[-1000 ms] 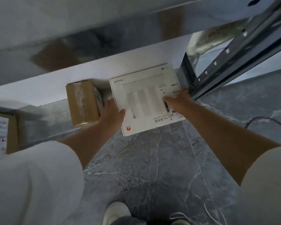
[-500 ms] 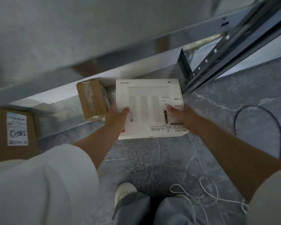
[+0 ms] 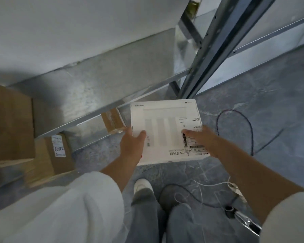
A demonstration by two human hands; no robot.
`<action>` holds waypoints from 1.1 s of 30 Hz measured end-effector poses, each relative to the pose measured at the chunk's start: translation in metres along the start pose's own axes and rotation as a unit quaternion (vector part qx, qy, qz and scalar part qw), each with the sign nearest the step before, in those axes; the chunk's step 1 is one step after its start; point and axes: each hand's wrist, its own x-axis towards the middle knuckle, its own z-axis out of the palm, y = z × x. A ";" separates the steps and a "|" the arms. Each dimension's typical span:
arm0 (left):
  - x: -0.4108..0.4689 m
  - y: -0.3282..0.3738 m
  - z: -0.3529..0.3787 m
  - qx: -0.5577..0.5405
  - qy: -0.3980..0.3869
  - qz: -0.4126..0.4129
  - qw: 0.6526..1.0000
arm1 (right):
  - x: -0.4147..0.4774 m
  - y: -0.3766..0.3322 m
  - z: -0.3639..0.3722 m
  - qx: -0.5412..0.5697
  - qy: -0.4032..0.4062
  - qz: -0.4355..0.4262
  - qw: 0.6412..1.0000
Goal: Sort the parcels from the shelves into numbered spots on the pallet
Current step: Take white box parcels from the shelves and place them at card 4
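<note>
A flat white parcel (image 3: 165,123) with grey bars and a barcode label is held level in front of me, out over the grey floor and clear of the shelf. My left hand (image 3: 132,146) grips its near left edge, thumb on top. My right hand (image 3: 200,137) grips its near right edge over the label. A small brown taped box (image 3: 113,122) stays on the low metal shelf (image 3: 102,88), just left of the white parcel.
Two larger cardboard boxes (image 3: 9,123) (image 3: 49,156) sit at the left, one with a white label. A blue-grey rack upright (image 3: 216,44) rises to the right. Dark and white cables (image 3: 235,128) loop on the marbled floor. My shoe (image 3: 141,187) and trouser legs are below.
Both hands have drawn the white parcel off the low shelf toward me. The view has pulled back, showing more floor, cables and the left boxes.
</note>
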 end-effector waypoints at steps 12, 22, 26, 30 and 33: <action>-0.210 0.111 -0.051 -0.081 0.010 0.121 0.989 | -0.239 -0.041 -0.098 0.021 0.045 -0.129 0.990; -0.413 0.146 -0.148 -0.198 0.037 0.189 0.961 | -0.463 -0.069 -0.135 -0.073 0.077 -0.296 0.949; -0.475 0.153 -0.198 -0.274 0.088 0.193 0.938 | -0.540 -0.094 -0.121 -0.126 0.083 -0.378 0.913; -0.520 0.142 -0.250 -0.348 0.128 0.204 0.906 | -0.591 -0.116 -0.089 -0.158 0.054 -0.432 0.886; -0.546 0.124 -0.288 -0.385 0.160 0.216 0.883 | -0.619 -0.134 -0.053 -0.180 0.025 -0.452 0.873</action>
